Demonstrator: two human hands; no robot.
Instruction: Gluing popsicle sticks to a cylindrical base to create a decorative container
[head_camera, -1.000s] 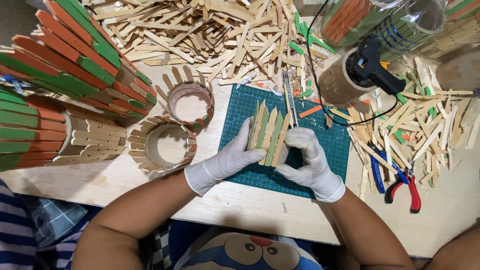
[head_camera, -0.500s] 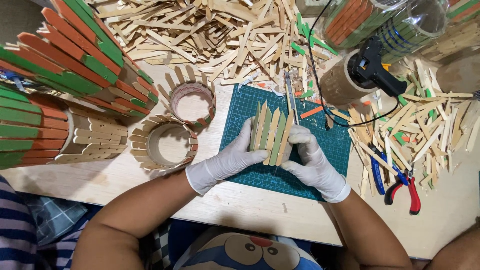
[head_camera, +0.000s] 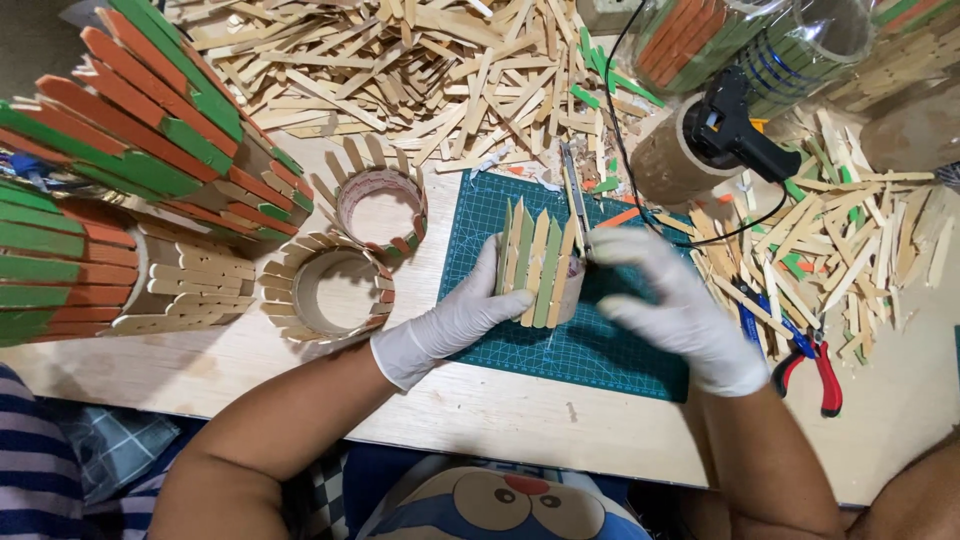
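Both white-gloved hands, left hand (head_camera: 455, 325) and right hand (head_camera: 670, 310), have their fingers clasping a cardboard ring clad in pale and green wooden sticks (head_camera: 538, 268); uneven pressure could skew sticks.

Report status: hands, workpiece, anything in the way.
Left hand and right hand both grip the stick-covered tube over the green mat. Knife lies just behind. Nothing blocking.

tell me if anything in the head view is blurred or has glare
Head view: the right hand is smeared by motion blur, the left hand and stick-covered tube sharper; lighting is even and soft; glare shows only on the clear plastic wrap at top right.
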